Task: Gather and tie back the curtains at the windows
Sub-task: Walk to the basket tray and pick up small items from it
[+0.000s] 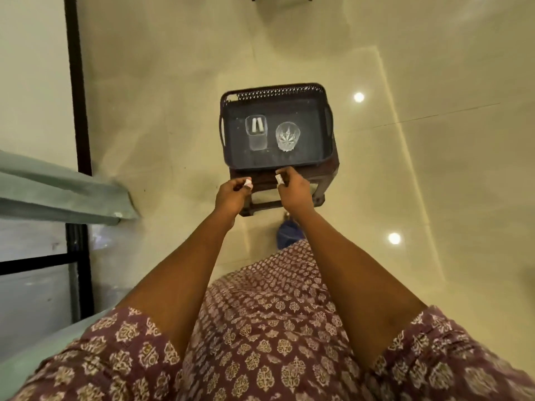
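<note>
Fetching ties: I judged the step in hand to be collecting small white pieces from the tray (pixel 228 157), ahead of any gathering.
Left hand (pixel 231 195): closed, pinching one white piece (pixel 248 183) at the fingertips.
Right hand (pixel 293 188): closed, pinching a second white piece (pixel 278 179); what the pieces were, I could not tell.
Hands, position: both hung just before the tray's near rim, near each other but apart.
Curtain (pixel 58 192): pale green cloth lay at the left edge by the dark window frame (pixel 76 82), well apart from both hands; not gathered by either hand.
Next move, my judgement: turning left to the curtain, bunching the cloth with one hand freed, then fastening; both hands were occupied, so one piece would need parking first.
Count, tray: one, on one stool (pixel 324 180).
Count, containers: two, a square clear cup (pixel 257 140) and a cut-glass tumbler (pixel 287 137).
Count, white pieces: two in hand, two more inside the cup.
Count, floor glare spots: two.
</note>
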